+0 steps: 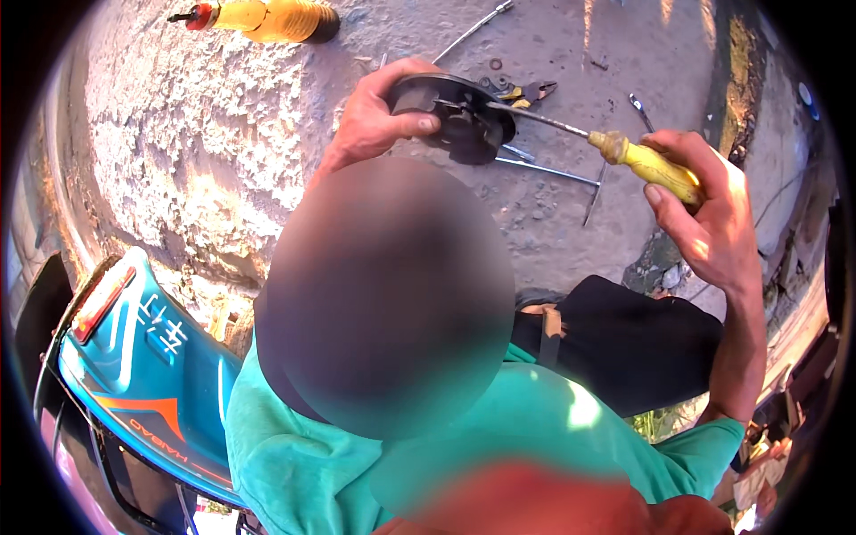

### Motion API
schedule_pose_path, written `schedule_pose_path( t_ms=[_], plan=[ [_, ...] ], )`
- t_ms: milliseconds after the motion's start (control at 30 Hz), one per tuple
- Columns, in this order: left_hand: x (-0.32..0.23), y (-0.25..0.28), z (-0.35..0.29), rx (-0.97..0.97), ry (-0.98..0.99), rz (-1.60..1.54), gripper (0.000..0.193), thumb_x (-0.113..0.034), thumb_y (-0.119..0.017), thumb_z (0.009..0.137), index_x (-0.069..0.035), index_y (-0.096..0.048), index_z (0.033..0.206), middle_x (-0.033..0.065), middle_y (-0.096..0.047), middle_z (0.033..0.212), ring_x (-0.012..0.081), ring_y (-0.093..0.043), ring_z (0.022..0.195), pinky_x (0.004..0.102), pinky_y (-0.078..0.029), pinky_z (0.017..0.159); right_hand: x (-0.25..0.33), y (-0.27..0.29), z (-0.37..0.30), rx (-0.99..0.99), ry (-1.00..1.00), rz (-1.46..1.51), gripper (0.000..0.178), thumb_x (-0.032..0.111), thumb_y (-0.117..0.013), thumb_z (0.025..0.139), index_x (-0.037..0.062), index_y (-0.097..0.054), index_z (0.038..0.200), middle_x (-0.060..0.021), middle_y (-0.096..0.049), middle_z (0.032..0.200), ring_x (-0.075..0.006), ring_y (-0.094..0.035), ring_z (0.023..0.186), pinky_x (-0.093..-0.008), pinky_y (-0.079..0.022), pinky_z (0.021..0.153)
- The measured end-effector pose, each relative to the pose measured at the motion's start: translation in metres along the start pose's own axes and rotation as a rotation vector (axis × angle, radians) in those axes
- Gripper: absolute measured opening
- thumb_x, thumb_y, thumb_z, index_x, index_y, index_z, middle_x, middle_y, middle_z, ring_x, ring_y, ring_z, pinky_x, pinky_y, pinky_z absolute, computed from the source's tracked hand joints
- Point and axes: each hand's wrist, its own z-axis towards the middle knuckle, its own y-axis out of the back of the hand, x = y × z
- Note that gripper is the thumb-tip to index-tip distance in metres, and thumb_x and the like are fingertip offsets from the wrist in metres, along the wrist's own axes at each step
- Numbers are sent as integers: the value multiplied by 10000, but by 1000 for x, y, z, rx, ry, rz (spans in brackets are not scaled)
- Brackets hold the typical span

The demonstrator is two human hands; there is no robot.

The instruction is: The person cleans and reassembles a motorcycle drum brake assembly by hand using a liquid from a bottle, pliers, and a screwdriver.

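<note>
In my left hand (pixel 390 111) is a round black dished part (pixel 473 143), gripped at its left rim with the thumb over its face. My right hand (pixel 709 201) is closed around the yellow handle of a screwdriver (pixel 649 167). The screwdriver's metal shaft points left, and its tip meets the right side of the black part; whether it presses into something there I cannot tell. Pliers with yellow and black handles (pixel 528 94) lie on the ground just beyond the black part.
A T-handle wrench (pixel 553 171) lies nearer, a metal rod tool (pixel 475 32) farther off, and a small wrench (pixel 639 112) to the right. A bottle of orange liquid (pixel 276 20) lies at the far left. A blue vehicle panel (pixel 169 374) stands close on the left.
</note>
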Motion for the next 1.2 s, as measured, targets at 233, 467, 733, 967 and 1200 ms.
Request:
schedule_pose_path(
  t_ms=[233,467,733,967,1200],
  plan=[
    [1,-4,7,104,-19,-88,582,-288,-933,754,2,-663,1181,174,-674,1231,246,-665,1118,386,-551,958,-5,8,6,90,34,-45,332,23,-749,832,-23,-667,1151,-113,-678,905,-189,-652,745,-313,-528,694],
    [-3,-35,13,-51,140,65,485,-192,-899,788,-17,-668,1177,55,-705,1084,133,-669,968,292,-554,824,16,-18,-1,-66,234,-277,335,49,-782,815,-7,-677,1128,-170,-699,924,-355,-702,804,-396,-569,728],
    [-4,-48,9,-53,22,200,441,-72,-902,783,-24,-675,1158,26,-702,1052,112,-663,974,282,-547,857,25,-38,-18,-86,131,-332,303,37,-767,856,-23,-673,1138,-182,-691,930,-333,-711,789,-361,-555,702],
    [-8,-48,17,-12,232,431,471,-59,-910,764,-23,-673,1170,32,-704,1064,126,-673,979,291,-562,857,13,-27,-14,-13,35,-338,290,69,-748,878,-24,-672,1142,-158,-699,913,-270,-699,752,-350,-546,691],
    [-33,-42,20,13,255,269,515,-135,-928,736,-8,-671,1164,24,-704,1034,120,-669,959,291,-561,837,29,30,-26,-34,-211,5,328,141,-709,936,-30,-651,1209,-50,-662,999,-104,-572,867,-249,-471,774]
  ],
)
